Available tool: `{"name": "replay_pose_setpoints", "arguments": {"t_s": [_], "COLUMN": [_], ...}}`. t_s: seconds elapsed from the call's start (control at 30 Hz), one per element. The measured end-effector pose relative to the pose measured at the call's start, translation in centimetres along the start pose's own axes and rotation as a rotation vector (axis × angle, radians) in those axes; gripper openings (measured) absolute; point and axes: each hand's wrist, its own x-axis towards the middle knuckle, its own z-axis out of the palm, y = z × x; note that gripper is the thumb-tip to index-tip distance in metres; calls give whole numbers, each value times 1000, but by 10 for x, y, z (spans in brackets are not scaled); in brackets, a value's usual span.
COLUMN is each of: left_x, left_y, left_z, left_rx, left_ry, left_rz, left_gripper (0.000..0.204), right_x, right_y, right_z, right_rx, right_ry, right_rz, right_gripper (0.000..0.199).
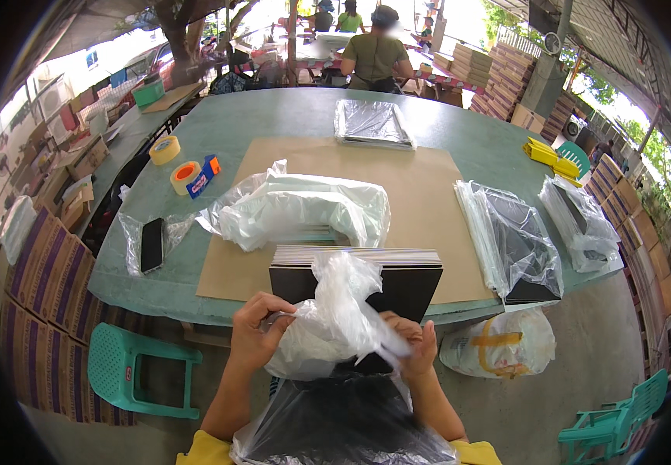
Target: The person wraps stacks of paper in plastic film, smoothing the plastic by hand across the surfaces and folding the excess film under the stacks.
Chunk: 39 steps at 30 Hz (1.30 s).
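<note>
Far left, beside the table: stacked cardboard boxes with purple stripes, and a green plastic stool on the floor in front of them.

Green table, left part: a black phone lying in a clear bag; a beige tape roll; an orange tape roll just beside a blue tape dispenser.

Table, middle: a brown cardboard sheet lying flat. On it a crumpled clear plastic bag over pale green sheets. At the near edge of the cardboard, a stack of black sheets, edges squared, top edge showing white.

Left hand: fingers curled, pinching the edge of a clear plastic bag, which bunches up between both hands in front of the black stack.

Right hand: fingers closed on the same bag from the other side, thumb and fingers gripping its film.

Below the hands, at the lap: a bagged black pack under wrinkled plastic.

Table, far middle: a wrapped flat pack.

Table, right: two bagged dark packs, one hanging over the edge. Yellow items near the far right rim.

Floor, right: a white sack with a yellow band; a green chair.

Background: a person in a green shirt, back turned.
</note>
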Motion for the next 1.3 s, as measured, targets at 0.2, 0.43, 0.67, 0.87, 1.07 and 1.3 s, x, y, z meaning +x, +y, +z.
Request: {"name": "replay_pose_setpoints", "arguments": {"t_s": [0.2, 0.43, 0.67, 0.87, 1.07, 1.3], "left_x": [-3, -4, -2, -3, -12, -11], "left_y": [16, 4, 7, 4, 17, 53], "left_z": [3, 5, 5, 6, 14, 24], "left_rx": [159, 180, 194, 353, 401, 234], "left_ry": [-79, -38, -67, -48, 30, -166], "left_rz": [45, -7, -49, 37, 66, 275], "left_gripper": [23, 20, 20, 19, 20, 40], "right_x": [18, 15, 18, 18, 17, 21], "right_y": [-40, -33, -31, -33, -30, -31], "right_z": [1, 5, 7, 17, 9, 23], "right_rx": [-427, -390, -144, -225, -197, 7], "right_ry": [-207, -375, -188, -245, -306, -226], "right_rz": [5, 103, 247, 337, 379, 339], "right_gripper": [48, 24, 15, 12, 13, 12]}}
